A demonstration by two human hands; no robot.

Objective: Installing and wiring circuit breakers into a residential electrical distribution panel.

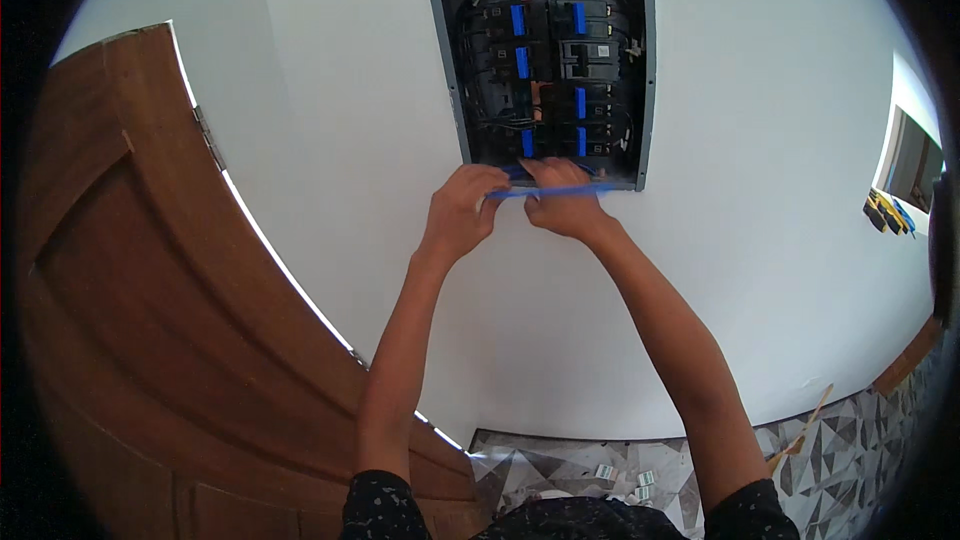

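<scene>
An electrical breaker panel is set into the white wall, with its cover off and rows of black circuit breakers showing. Several breakers carry bright blue pieces on their fronts. At the panel's lower edge my left hand pinches a thin blue strip, blurred by motion. Close beside it, my right hand is closed at the same strip, which runs across it toward the right. Whether the strip is tape or wire I cannot tell. My right fingertips reach just inside the panel's lower rim.
A brown wooden door fills the left side. Yellow-and-black handled tools and a blue one sit on a ledge at the right. Small white-and-green packets lie on the patterned floor, near a thin wooden stick.
</scene>
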